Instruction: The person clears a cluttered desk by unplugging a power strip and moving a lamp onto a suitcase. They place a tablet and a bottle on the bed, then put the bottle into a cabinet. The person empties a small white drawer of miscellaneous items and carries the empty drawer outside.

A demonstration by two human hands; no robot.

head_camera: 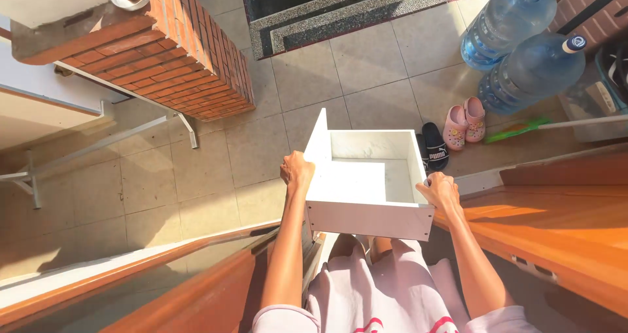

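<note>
white drawer box [366,176] is hanging in the air in front of the person, above the tiled floor [196,176], carried level with its open top facing up. it is showing empty inside. one taller panel is standing up at the far-left corner, rising above the other walls.

left hand [296,171] is wrapping over the left wall near the tall panel, fingers closed down on the edge. right hand [439,190] is clamping the near-right corner, fingers curled over the rim. both hands are shut on the box, one per side.

handling judgement: it is looking like painted board, stiff, not flexing between the two grips. probably moderate in weight, bulky more than heavy. smooth painted faces are likely slick, so gripping over the top edges of the side walls, as now, is seeming the surest hold. thin bottom panel and corner joints may be the weak points; the upright panel is probably acting as a lever if knocked.

around it: orange-brown wooden boards [562,215] are lying to the right and lower left. brick pillar [163,52] is standing at upper left. two large blue water bottles [523,45] are lying at upper right, with pink clogs [464,120] and a black slide sandal [433,146] on the floor just beyond the box. a green-headed broom [517,131] is lying near them.
</note>
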